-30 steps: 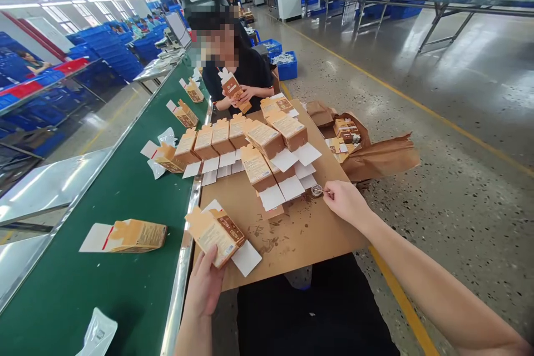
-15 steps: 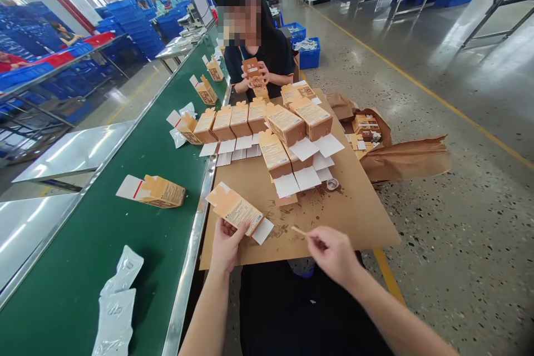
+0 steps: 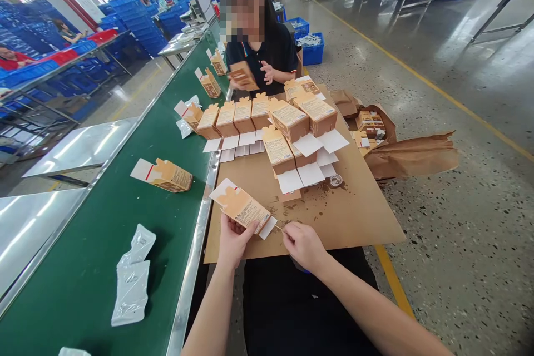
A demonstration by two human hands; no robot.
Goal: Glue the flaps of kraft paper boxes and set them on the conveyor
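Observation:
My left hand (image 3: 236, 240) is closed round the lower end of a tan carton (image 3: 246, 207) with printed text, held tilted over the cardboard-covered table. A white flap sticks out at each end of it. In my right hand (image 3: 303, 245), a thin pale stick (image 3: 279, 227), much like a cotton swab, is pinched between the fingers. Its tip reaches the white flap (image 3: 268, 228) at the carton's near end; whether they touch I cannot tell. Beyond, several like cartons (image 3: 277, 150) lie stacked and in a row, white flaps toward me. A small round clear dish (image 3: 335, 180) stands beside the stack amid wet spots.
On the green conveyor belt (image 3: 104, 267) at left lie white pouches (image 3: 131, 289) and an open carton (image 3: 164, 175), with more cartons farther up. A co-worker (image 3: 256, 55) sits opposite, holding a flat carton (image 3: 243, 76). A brown paper sack (image 3: 411, 158) of cartons stands at right.
My right hand has moved left, bringing the stick to the carton's flap. The co-worker's carton has been lowered to one side, one hand now off it. The pouches and carton on the belt have shifted away.

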